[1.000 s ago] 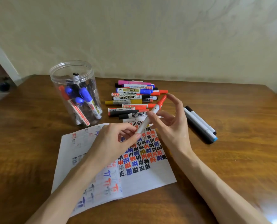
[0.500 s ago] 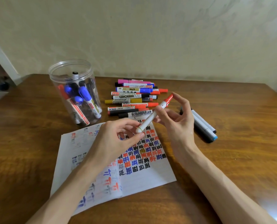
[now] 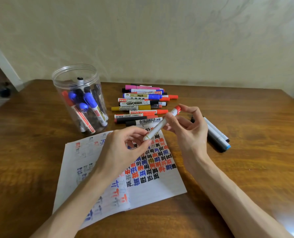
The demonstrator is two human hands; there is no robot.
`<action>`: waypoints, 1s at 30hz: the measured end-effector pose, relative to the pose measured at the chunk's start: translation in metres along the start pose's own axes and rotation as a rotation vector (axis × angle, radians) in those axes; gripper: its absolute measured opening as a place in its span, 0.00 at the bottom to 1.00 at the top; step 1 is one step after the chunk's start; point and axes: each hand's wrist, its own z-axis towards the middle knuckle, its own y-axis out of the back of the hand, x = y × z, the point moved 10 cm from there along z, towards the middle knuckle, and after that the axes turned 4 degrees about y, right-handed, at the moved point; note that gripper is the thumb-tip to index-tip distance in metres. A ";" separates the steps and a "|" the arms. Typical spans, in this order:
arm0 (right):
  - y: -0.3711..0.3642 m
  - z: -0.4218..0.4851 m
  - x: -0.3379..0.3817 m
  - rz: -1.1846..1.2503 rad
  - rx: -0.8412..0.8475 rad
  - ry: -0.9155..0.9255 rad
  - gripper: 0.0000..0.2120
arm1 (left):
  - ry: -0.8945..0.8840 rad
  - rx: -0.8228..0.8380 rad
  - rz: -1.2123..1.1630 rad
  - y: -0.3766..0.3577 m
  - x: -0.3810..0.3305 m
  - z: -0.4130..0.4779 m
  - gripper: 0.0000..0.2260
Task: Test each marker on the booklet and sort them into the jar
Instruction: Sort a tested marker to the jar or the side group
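Above booklet [image 3: 161,188], marker [image 3: 157,128] bridges left hand [image 3: 120,152], right hand [image 3: 191,133].

The wooden table [image 3: 245,169] bears a booklet [image 3: 160,191] beneath the left hand [image 3: 124,152], a jar [image 3: 79,98] beyond it, a marker pile [image 3: 139,102] beyond the right hand [image 3: 189,129], and grey markers [image 3: 216,134] just right of it.

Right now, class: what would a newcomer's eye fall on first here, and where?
The red-capped white marker, held at centre between the left hand and right hand above the booklet. Then the booklet's red, blue and black test marks, the clear jar of markers at back left, and the pile of markers behind the hands.
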 end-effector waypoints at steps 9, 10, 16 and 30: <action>-0.005 -0.001 -0.006 -0.014 0.037 -0.010 0.24 | -0.017 -0.016 -0.008 0.001 -0.005 -0.001 0.11; -0.007 -0.002 -0.008 0.004 0.048 -0.021 0.27 | -0.022 -0.019 -0.005 0.001 -0.005 -0.001 0.11; -0.023 -0.009 -0.014 -0.051 0.216 -0.093 0.13 | -0.035 -0.037 0.012 0.008 -0.003 0.000 0.11; -0.003 -0.019 -0.024 -0.202 0.215 -0.223 0.11 | -0.013 0.095 0.116 0.006 0.004 -0.006 0.18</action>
